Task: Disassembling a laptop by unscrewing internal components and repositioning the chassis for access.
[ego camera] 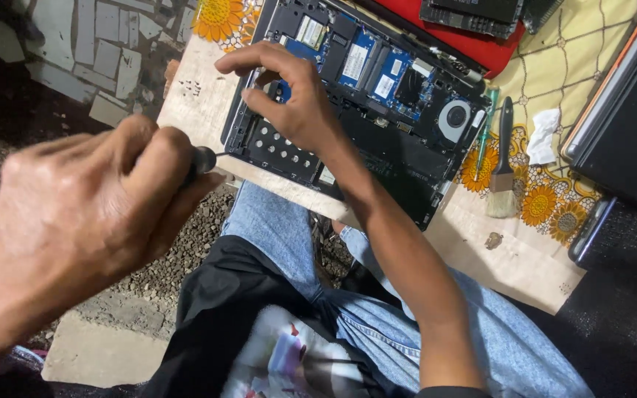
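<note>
A dark laptop (399,158) lies bottom up with its cover off, showing blue circuit boards and a round fan (455,118). My right hand (293,99) reaches up from below and rests on the laptop's left part, fingers bent and spread, fingertips touching the inside near the edge. Nothing shows in its grasp. My left hand (75,214) is close to the camera at the left, closed around a screwdriver with a black handle (202,158). The screwdriver's thin tip points toward the laptop's lower left corner.
The laptop sits on a pale wooden board (193,110) over my knees in blue jeans. A floral cloth (554,206) holds a paintbrush (503,177), a green screwdriver (485,133), a white tissue (543,136) and a phone (591,228). Another black laptop (628,125) lies at right.
</note>
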